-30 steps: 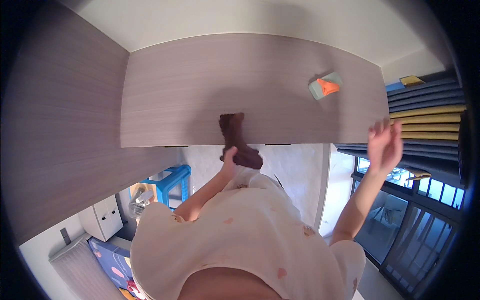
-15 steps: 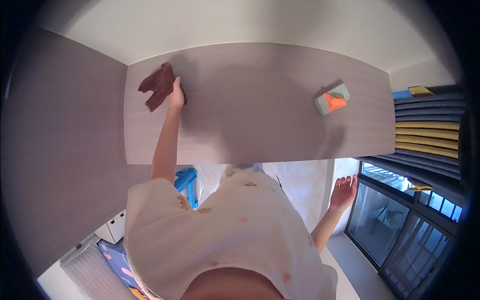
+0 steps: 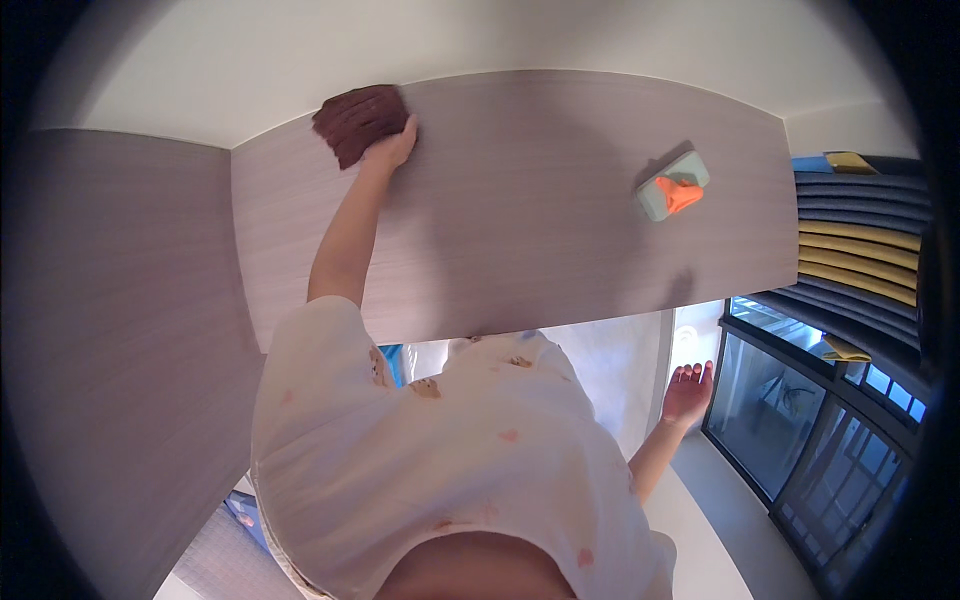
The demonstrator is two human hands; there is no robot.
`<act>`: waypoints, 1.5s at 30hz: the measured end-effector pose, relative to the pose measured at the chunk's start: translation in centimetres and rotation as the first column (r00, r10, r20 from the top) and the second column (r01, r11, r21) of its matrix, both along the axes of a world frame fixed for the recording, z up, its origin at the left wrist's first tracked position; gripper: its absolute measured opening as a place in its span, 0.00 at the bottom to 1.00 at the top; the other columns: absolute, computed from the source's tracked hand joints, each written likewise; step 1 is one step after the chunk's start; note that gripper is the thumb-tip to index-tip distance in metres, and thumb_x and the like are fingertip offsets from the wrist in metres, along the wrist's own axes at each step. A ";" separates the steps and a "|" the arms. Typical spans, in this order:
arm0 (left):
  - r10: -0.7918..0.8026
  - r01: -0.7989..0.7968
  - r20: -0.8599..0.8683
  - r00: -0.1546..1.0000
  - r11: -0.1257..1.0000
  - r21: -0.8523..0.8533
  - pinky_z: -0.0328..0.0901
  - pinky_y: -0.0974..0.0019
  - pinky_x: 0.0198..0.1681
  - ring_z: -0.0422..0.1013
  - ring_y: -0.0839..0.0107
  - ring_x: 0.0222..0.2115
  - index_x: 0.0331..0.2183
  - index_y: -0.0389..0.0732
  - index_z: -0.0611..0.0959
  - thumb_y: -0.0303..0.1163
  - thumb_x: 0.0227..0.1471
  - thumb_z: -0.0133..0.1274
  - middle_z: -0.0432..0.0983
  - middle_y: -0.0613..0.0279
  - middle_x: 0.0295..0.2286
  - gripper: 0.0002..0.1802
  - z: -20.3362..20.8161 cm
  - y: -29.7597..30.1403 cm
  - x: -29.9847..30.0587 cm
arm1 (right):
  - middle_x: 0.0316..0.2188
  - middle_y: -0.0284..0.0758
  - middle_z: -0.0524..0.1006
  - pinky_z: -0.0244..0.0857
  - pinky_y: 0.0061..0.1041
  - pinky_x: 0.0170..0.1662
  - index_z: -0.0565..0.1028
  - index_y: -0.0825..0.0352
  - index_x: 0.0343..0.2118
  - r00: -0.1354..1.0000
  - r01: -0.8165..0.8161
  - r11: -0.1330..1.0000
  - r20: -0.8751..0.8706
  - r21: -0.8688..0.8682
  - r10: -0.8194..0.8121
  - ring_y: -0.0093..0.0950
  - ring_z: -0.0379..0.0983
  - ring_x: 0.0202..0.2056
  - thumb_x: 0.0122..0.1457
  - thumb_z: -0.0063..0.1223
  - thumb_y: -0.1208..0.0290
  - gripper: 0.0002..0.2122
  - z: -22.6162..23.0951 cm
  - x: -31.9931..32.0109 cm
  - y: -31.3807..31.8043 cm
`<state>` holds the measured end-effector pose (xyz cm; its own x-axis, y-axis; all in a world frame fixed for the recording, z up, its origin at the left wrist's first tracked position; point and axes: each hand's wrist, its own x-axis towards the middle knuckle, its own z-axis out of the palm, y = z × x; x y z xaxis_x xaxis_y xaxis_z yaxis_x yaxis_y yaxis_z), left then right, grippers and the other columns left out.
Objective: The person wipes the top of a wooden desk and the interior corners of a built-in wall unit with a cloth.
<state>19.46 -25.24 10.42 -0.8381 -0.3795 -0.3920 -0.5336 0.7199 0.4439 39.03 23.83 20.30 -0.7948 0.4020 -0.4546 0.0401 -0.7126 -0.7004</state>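
Observation:
A dark brown cloth lies spread near the back edge of the wood-grain desktop, left of the middle. My left hand grips its right side, the thumb pointing away from me. Most of those fingers are hidden by the cloth and the hand itself. Off the desk to the right, my right hand hangs in the air with its fingers stretched and slightly apart, holding nothing.
A pale grey-green box with something orange on top sits at the desk's right. A tall panel bounds the left side. Dark and yellow curtains hang at the right, above a glass door.
My left hand has pushed the brown cloth farther back and to the right, and the cloth now lies flatter. The right hand stays beside the desk, empty.

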 end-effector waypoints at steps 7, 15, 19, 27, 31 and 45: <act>-0.430 0.394 -0.183 0.884 0.897 -0.199 0.32 0.67 0.49 0.37 0.60 0.48 0.44 0.38 0.53 0.52 0.38 0.33 0.42 0.52 0.46 0.34 -1.4 2.0 -0.2 | 0.18 0.30 0.64 0.57 0.20 0.27 0.64 0.65 0.28 0.997 -0.054 0.997 0.057 0.050 0.052 0.22 0.60 0.21 0.46 0.38 0.69 0.07 0.3 -1.5 -1.4; -0.759 0.690 -0.272 0.591 0.651 -0.316 0.34 0.65 0.49 0.39 0.58 0.47 0.43 0.39 0.56 0.46 0.37 0.38 0.46 0.52 0.45 0.31 -1.5 5.9 3.5 | 0.18 0.31 0.64 0.56 0.21 0.28 0.63 0.65 0.28 1.000 -0.018 0.993 0.009 0.116 0.018 0.23 0.60 0.21 0.46 0.35 0.65 0.10 1.3 1.0 -1.2; -0.822 0.811 -0.194 0.536 0.565 -0.153 0.36 0.59 0.48 0.42 0.54 0.45 0.42 0.38 0.59 0.46 0.36 0.39 0.49 0.49 0.43 0.31 -0.7 8.4 7.9 | 0.18 0.32 0.65 0.56 0.21 0.28 0.63 0.65 0.28 0.999 0.038 0.997 -0.006 0.073 -0.038 0.23 0.60 0.22 0.46 0.35 0.64 0.10 0.5 3.4 -0.7; -0.838 0.850 -0.395 0.376 0.482 -0.213 0.45 0.59 0.44 0.51 0.56 0.41 0.37 0.40 0.65 0.43 0.34 0.41 0.58 0.51 0.37 0.25 -2.0 13.6 18.2 | 0.18 0.32 0.64 0.56 0.21 0.29 0.64 0.65 0.28 0.999 0.042 0.999 -0.020 -0.022 -0.042 0.24 0.60 0.22 0.47 0.35 0.64 0.10 -1.5 6.3 0.8; -0.799 0.850 -0.342 0.494 0.527 -0.004 0.46 0.61 0.44 0.52 0.58 0.41 0.37 0.40 0.65 0.42 0.34 0.42 0.59 0.51 0.37 0.25 -1.0 14.9 21.3 | 0.18 0.31 0.64 0.56 0.21 0.29 0.64 0.65 0.28 1.000 0.011 1.000 -0.004 -0.017 -0.011 0.23 0.59 0.22 0.46 0.36 0.64 0.10 -2.2 6.4 1.1; 0.762 -0.139 -0.033 0.646 0.160 0.977 0.54 0.70 0.38 0.58 0.72 0.33 0.28 0.35 0.68 0.36 0.36 0.44 0.63 0.59 0.29 0.16 7.2 16.5 26.1 | 0.17 0.30 0.63 0.54 0.20 0.25 0.64 0.65 0.26 0.991 -0.041 0.984 0.115 -0.176 0.062 0.22 0.58 0.20 0.45 0.36 0.66 0.09 -7.2 4.3 0.7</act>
<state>45.55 -8.78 17.60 -0.7831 -0.4542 -0.4248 -0.1114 -0.5697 0.8143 43.32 24.49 13.07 -0.7482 0.2692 -0.6063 0.1558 -0.8171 -0.5551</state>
